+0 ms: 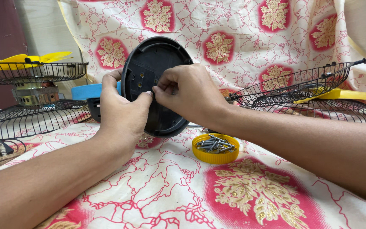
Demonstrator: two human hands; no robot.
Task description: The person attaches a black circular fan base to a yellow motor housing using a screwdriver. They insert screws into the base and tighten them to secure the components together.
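A round black plastic fan base [149,68] stands on edge in front of me, its hollow underside with screw holes facing me. My left hand [121,108] grips its left rim, thumb on the inner face. My right hand [189,91] pinches at a spot near the middle of the underside; whatever small part is between its fingertips is hidden. A yellow lid [215,156] holding several grey screws lies on the cloth just below my right wrist.
Black wire fan guards [306,91] with a yellow blade lie at the right. At the left sit more wire guards [26,116], a fan motor [34,94] and a yellow blade [22,59]. A blue part [87,90] shows behind the base. A red-flowered cloth [170,186] covers the surface.
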